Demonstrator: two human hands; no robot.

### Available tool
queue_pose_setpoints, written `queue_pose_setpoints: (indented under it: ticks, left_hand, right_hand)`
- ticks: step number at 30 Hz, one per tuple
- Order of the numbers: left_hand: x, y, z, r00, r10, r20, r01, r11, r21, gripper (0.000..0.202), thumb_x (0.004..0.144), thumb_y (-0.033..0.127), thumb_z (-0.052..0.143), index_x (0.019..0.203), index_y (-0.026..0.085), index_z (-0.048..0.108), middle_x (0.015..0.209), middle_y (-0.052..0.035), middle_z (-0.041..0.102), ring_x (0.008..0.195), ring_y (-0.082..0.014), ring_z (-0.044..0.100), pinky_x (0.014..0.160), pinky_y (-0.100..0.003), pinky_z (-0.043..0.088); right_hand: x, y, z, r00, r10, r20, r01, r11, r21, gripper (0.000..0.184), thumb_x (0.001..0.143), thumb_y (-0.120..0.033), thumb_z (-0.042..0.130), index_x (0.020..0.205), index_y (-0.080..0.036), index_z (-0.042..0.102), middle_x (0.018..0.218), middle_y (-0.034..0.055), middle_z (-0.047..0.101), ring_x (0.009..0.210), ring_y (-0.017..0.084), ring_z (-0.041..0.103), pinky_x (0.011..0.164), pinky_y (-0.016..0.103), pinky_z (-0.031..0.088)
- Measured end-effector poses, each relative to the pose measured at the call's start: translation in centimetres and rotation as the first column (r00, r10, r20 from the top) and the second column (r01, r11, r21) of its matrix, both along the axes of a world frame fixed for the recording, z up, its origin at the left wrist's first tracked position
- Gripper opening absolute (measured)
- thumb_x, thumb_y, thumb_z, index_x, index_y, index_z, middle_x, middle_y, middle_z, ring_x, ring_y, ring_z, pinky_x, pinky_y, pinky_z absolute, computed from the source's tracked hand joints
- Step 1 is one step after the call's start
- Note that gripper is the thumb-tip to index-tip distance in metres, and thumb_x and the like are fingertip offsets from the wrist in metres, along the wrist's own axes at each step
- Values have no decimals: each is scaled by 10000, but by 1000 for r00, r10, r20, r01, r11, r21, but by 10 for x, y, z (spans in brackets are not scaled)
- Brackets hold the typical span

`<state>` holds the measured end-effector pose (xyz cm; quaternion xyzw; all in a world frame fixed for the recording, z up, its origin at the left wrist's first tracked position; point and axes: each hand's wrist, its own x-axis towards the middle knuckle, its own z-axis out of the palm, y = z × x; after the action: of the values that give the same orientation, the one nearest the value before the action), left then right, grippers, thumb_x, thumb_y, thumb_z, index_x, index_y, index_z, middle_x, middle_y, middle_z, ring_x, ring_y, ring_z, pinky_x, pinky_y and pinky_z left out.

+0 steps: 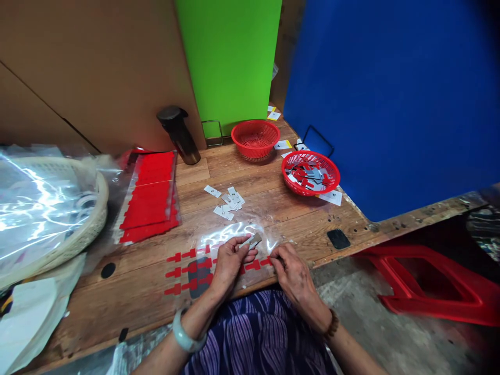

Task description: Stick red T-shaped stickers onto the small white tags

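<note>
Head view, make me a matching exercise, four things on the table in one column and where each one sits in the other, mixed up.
Things:
1. small grey piece
2. empty red basket
3. red sheets in a clear bag
4. black bottle

Places:
A. left part of the table, beside the pale woven basket
B. at the back, in front of the green board
C. in the fingers of the left hand
D. against the brown cardboard wall

Pairs: 1-C, 2-B, 3-A, 4-D
</note>
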<state>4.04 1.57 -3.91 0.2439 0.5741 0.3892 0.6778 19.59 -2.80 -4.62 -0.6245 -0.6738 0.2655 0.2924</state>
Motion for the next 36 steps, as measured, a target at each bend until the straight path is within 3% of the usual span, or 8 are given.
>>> queue_pose_setpoints:
  ticks: [10, 16, 21, 24, 29, 33, 36]
  left_hand:
    - [15, 22, -6, 999, 38, 36, -39, 999, 26, 177, 735, 90, 654, 906, 95, 612, 667, -64, 692, 631, -158, 695, 592, -210, 555]
    - [17, 20, -8, 999, 45, 18, -45, 998, 51, 156, 766, 78, 610, 921, 95, 609, 684, -63, 692, 651, -151, 697, 598, -194, 550]
    - [18, 20, -4, 999, 39, 18, -40, 998, 43, 185, 765, 72, 603, 949, 90, 608, 678, -69, 692, 651, -153, 696, 595, -199, 548]
    - [17, 21, -3, 999, 44, 24, -45, 998, 39, 217, 757, 61, 605, 973, 87, 606, 669, -71, 691, 650, -155, 696, 604, -203, 549]
    - [11, 22, -1, 994, 29, 105, -25, 999, -43, 229, 745, 40, 603, 972, 69, 596, 689, -91, 694, 638, -160, 693, 622, -221, 561]
    - [3, 14, 10, 987, -1, 161, 12, 998, -66, 209, 746, 37, 595, 952, 69, 600, 717, -98, 699, 656, -164, 696, 668, -237, 568]
    - [-4, 5, 23, 981, -6, 192, 19, 998, -66, 223, 732, 18, 601, 949, 70, 597, 696, -98, 700, 656, -165, 696, 682, -233, 563]
  right_hand:
    - [10, 19, 8, 999, 6, 52, -6, 1000, 5, 157, 872, -127, 397, 791, -189, 516, 812, 38, 511, 753, 171, 499, 720, 297, 413]
    - [21, 13, 1, 991, 117, -57, -115, 993, 37, 129, 879, -141, 406, 803, -192, 497, 869, 50, 520, 832, 180, 501, 777, 318, 417]
    - [33, 8, 5, 955, 208, -213, -211, 977, 10, 116, 883, -166, 425, 806, -199, 505, 935, 49, 521, 923, 175, 502, 851, 321, 401]
    - [40, 5, 8, 933, 178, -312, -202, 978, -46, 106, 879, -216, 451, 785, -200, 497, 960, 48, 539, 948, 173, 511, 870, 316, 397]
    - [42, 7, 13, 894, 10, -448, -71, 990, -119, 91, 838, -293, 520, 833, -204, 501, 875, 26, 565, 845, 162, 545, 782, 293, 436]
    - [29, 16, 20, 885, -92, -457, 41, 992, -119, 124, 809, -313, 567, 793, -200, 519, 774, -7, 550, 703, 132, 521, 658, 250, 423]
    - [14, 26, 28, 907, -69, -416, 43, 997, -70, 104, 797, -284, 576, 764, -194, 534, 736, -12, 553, 694, 134, 521, 648, 251, 411]
